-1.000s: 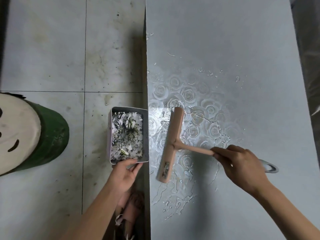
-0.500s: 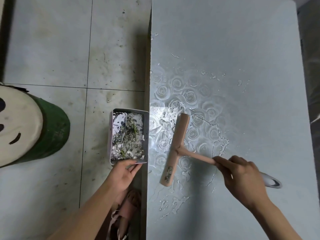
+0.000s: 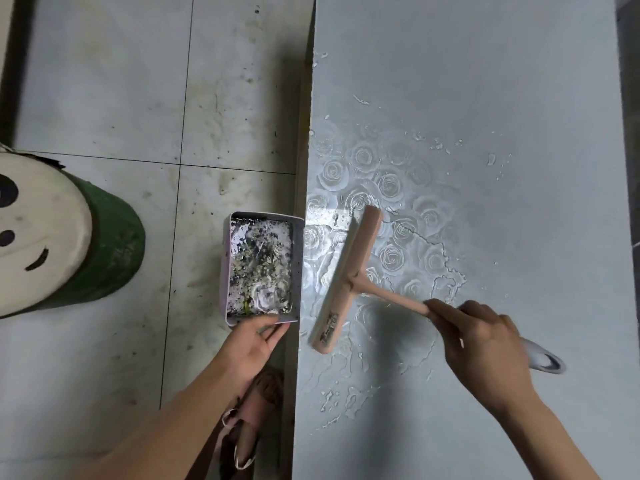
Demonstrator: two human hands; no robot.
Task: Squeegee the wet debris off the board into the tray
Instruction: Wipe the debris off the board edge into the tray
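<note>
Watching the right hand (image 3: 485, 344) clamped round the handle of the squeegee (image 3: 346, 282) and the left hand (image 3: 249, 344) pinching the near rim of the tray (image 3: 224, 271) beside the left edge of the board (image 3: 485, 98), I'd worry the blade's near end overshoots the tray, so water (image 3: 346, 393) there could spill onto the floor (image 3: 104, 341).

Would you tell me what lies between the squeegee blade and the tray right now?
In the head view, only a wet strip of board with its rose relief separates the squeegee from the tray; no other object.
</note>
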